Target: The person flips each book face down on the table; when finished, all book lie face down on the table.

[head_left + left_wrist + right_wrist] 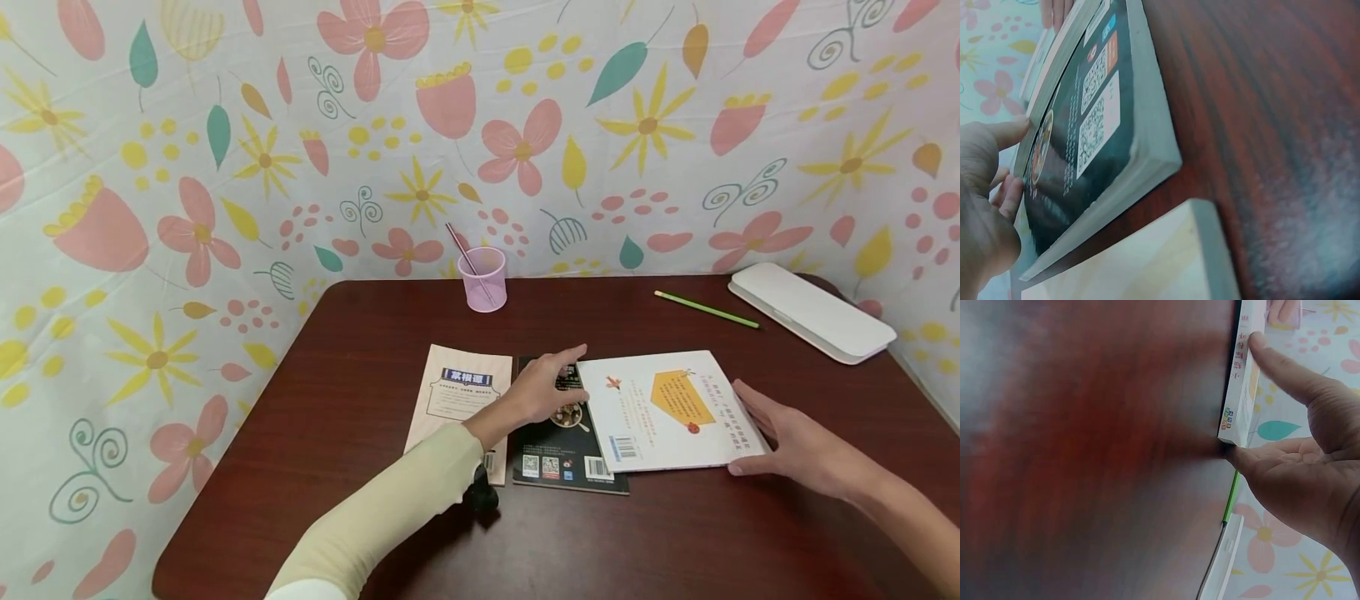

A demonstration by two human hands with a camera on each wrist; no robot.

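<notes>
In the head view a white book (675,412) with an orange panel lies partly over a black book (567,467). My left hand (542,390) reaches across the black book, its spread thumb and fingers at the white book's left edge. In the left wrist view the fingertips (1017,187) meet that edge above the black cover. My right hand (798,442) is spread along the white book's right edge, thumb at its near corner. The right wrist view shows the thumb and fingers far apart against the printed spine (1232,394). To the left lies a cream book (457,396).
At the back stands a pink mesh pen cup (483,281) with a striped pencil in it. A green pencil (707,309) and a white case (813,311) lie at the back right. The dark wooden table (300,417) meets a flower-patterned cloth wall.
</notes>
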